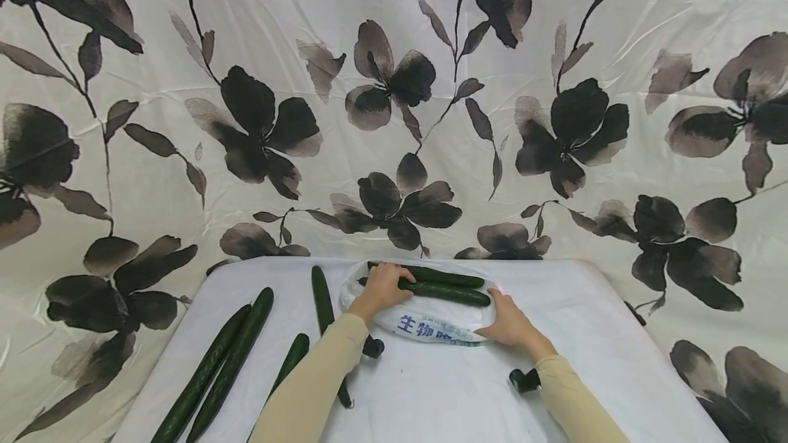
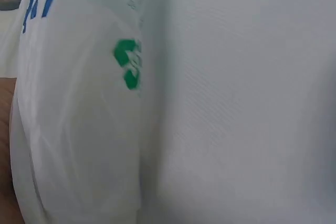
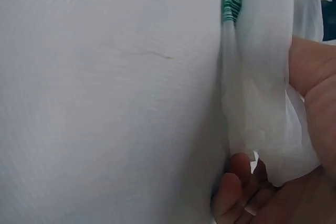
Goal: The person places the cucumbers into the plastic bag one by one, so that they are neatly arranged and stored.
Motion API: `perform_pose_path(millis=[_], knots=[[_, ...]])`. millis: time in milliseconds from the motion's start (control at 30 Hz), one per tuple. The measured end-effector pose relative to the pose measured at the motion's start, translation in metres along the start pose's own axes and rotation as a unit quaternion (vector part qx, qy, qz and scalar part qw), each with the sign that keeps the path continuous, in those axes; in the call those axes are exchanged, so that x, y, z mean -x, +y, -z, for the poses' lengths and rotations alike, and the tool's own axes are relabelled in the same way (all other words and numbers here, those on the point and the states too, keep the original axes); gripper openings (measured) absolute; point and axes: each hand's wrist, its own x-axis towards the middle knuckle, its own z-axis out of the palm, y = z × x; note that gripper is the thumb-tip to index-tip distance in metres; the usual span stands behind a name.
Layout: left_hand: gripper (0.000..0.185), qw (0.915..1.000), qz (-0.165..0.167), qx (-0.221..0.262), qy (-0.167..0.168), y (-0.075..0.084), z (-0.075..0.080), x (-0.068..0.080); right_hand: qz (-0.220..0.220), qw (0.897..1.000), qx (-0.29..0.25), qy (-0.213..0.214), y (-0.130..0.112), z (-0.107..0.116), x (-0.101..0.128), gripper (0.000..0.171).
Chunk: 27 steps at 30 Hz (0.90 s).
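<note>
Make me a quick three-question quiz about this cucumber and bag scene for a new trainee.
1. True or false: the left hand rests on the two cucumbers lying on the plastic bag.
2. How many cucumbers lie on the table away from the bag?
3. The right hand holds: A) a cucumber B) the bag's edge C) nothing.

Key: 1 true. 2 four. 3 B.

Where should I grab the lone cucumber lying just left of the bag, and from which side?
Take the lone cucumber near its middle, coming from above with fingers across its width. It lies flat, running away from the person; its near end passes under the left sleeve, so the middle and far half are the free part. The bag sits close on its right.
</note>
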Motion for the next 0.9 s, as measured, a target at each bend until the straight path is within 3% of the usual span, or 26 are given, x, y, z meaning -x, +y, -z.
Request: perform_pose_path(millis=[100,233,433,567,700,900], knots=[[0.04,0.9993,0.002,-0.032,-0.016,-0.002,0.004,0.009,0.005,1.0,-0.006,-0.019,-0.003,0.002,-0.003,0.113],[0.064,0.998,0.008,-0.027,-0.057,-0.006,0.01,0.023,0.018,0.999,-0.002,-0.035,-0.008,0.004,-0.006,0.12],[0.084,0.995,0.011,-0.019,-0.098,-0.014,0.021,0.035,-0.018,0.999,0.033,0.0,-0.025,0.012,-0.009,0.105],[0.083,0.9962,0.015,-0.005,-0.086,-0.018,0.027,0.04,-0.063,0.997,0.041,0.024,-0.037,0.013,-0.01,0.092],[0.075,0.9978,0.001,0.036,-0.056,-0.02,0.034,0.047,-0.098,0.994,0.043,0.021,-0.044,0.012,-0.009,0.092],[0.062,0.995,-0.017,0.098,0.008,-0.03,0.041,0.076,-0.108,0.993,0.055,0.005,-0.042,0.006,-0.003,0.092]])
